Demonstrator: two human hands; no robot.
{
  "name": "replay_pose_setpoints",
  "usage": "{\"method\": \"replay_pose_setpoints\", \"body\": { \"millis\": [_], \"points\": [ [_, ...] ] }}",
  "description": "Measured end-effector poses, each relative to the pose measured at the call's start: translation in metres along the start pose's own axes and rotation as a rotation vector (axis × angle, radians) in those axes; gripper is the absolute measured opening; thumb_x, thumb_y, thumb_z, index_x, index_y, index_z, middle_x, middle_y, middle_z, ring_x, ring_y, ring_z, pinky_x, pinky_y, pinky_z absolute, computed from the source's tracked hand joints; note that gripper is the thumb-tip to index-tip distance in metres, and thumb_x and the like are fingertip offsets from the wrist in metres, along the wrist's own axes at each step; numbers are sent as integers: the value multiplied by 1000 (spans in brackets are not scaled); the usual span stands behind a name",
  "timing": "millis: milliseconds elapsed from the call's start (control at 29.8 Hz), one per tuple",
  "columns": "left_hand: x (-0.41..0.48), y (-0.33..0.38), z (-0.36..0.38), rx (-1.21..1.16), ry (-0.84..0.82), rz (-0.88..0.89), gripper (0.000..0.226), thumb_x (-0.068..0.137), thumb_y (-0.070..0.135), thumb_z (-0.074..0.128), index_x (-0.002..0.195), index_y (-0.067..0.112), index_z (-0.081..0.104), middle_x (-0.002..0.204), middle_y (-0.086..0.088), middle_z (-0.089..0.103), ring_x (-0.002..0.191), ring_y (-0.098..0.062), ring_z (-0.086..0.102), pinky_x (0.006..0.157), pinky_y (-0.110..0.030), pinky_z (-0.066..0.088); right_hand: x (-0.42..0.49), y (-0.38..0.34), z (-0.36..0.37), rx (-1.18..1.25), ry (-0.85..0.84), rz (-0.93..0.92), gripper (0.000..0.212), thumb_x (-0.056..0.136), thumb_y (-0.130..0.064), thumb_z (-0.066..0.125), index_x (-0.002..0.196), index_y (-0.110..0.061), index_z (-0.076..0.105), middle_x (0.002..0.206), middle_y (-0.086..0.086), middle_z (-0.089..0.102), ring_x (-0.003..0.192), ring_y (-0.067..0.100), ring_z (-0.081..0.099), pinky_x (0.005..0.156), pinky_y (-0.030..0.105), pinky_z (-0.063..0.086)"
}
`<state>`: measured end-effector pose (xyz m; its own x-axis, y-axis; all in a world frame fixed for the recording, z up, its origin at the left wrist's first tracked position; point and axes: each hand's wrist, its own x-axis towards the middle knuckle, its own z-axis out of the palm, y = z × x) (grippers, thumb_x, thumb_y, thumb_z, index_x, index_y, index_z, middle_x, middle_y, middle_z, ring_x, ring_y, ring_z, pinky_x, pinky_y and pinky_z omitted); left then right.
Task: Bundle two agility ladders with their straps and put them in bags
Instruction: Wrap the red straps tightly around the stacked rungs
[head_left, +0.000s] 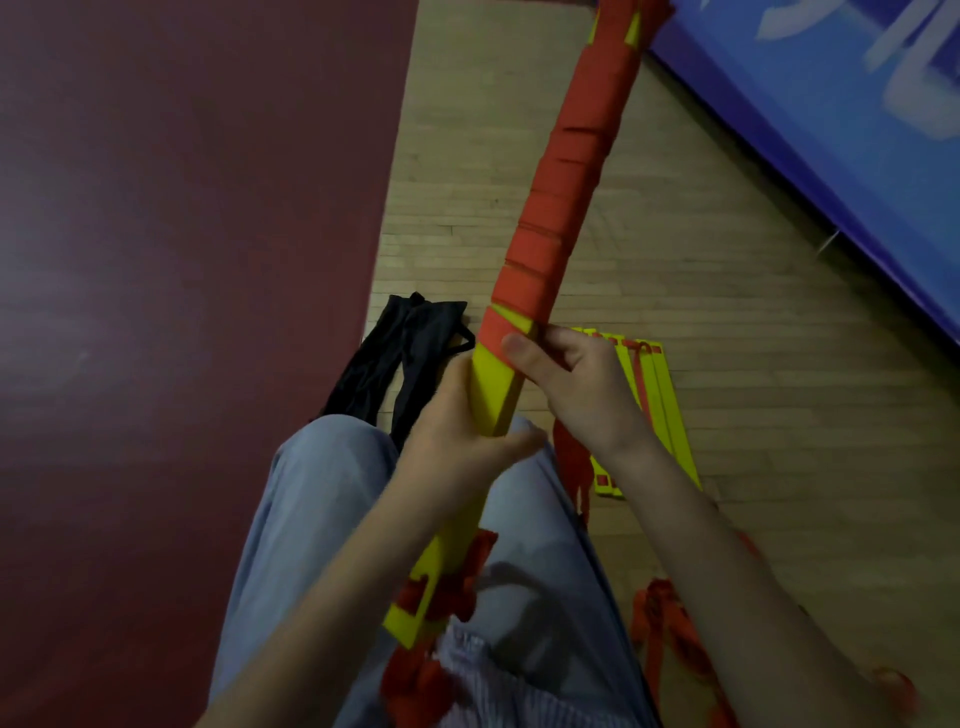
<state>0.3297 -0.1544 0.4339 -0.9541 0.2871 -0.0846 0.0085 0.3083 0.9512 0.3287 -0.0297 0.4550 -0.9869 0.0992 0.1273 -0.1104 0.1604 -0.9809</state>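
Across the lap and angled up off the floor (727, 312): first ladder bundle (493, 384), yellow rungs stacked flat. Its long axis runs from the near end at the thigh up and away to the far right, with the orange strap (563, 182) spiralled round the far half. Left hand (457, 431) has its grip closed round the bare yellow section to steady it; right hand (576, 384) pinches the nearest strap turn, thumb on top, likely to hold wrap tension. Second ladder (660, 395) lies on the floor just right, black bags (395, 358) just left.
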Motion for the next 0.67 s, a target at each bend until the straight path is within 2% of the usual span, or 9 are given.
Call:
{"method": "replay_pose_setpoints", "body": {
  "millis": [67,101,134,202,269,403,504,571,672],
  "points": [
    [0,0,8,-9,90,37,49,74,8,74,109,26,45,85,7,53,71,-2,53,64,-17,46,2,3,2,-85,-2,-15,11,84,-28,63,78,-19,67,70,13,69,64,6,55,61,25,45],
    [1,1,9,-55,101,29,40,74,3,71,100,24,48,76,6,50,60,-2,50,57,-15,44,2,2,1,-127,-16,-21,13,83,-31,64,77,-20,67,72,19,67,64,9,53,61,28,44],
    [2,2,8,-110,87,11,34,75,-1,67,91,23,51,68,3,46,50,-3,45,50,-16,42,2,0,-1,-161,-33,-35,13,82,-32,64,76,-21,67,67,17,64,61,7,52,59,26,42],
    [0,2,2,-233,13,-55,33,77,-9,58,80,23,51,60,-3,38,40,-7,38,40,-20,38,4,-3,-8,-249,-81,-72,15,81,-30,65,67,-24,63,53,-4,55,51,0,45,52,17,37],
    [-6,0,-3,-307,-57,-91,33,77,-13,53,76,20,50,61,-9,35,38,-11,34,38,-22,35,5,-6,-14,-321,-94,-111,30,80,-25,67,53,-25,53,44,-11,41,46,2,37,47,14,29],
    [-11,0,-4,-354,-131,-85,36,77,-15,51,91,19,54,72,-15,36,41,-15,33,39,-21,34,8,-9,-17,-138,-47,-144,39,87,-16,60,51,-20,46,43,-11,36,44,2,32,47,12,27],
    [-10,2,0,-438,-136,-38,34,66,-8,56,82,22,54,63,-10,38,39,-13,34,38,-22,33,7,-4,-13,34,-33,-99,41,88,-20,57,48,-24,49,40,-13,38,38,1,32,42,10,27],
    [-9,1,3,-515,-155,-35,33,59,-3,52,85,16,53,57,-1,41,38,-13,34,37,-22,32,5,0,-10,85,-29,-51,36,84,-30,57,48,-25,54,40,-12,40,36,0,32,39,11,26],
    [-9,-2,4,-672,-242,-62,37,52,-2,56,86,9,47,56,-2,38,38,-12,32,37,-20,29,5,5,-8,94,-36,54,15,83,-25,56,69,-21,52,40,-13,45,33,0,38,37,9,28]
  ]
}}
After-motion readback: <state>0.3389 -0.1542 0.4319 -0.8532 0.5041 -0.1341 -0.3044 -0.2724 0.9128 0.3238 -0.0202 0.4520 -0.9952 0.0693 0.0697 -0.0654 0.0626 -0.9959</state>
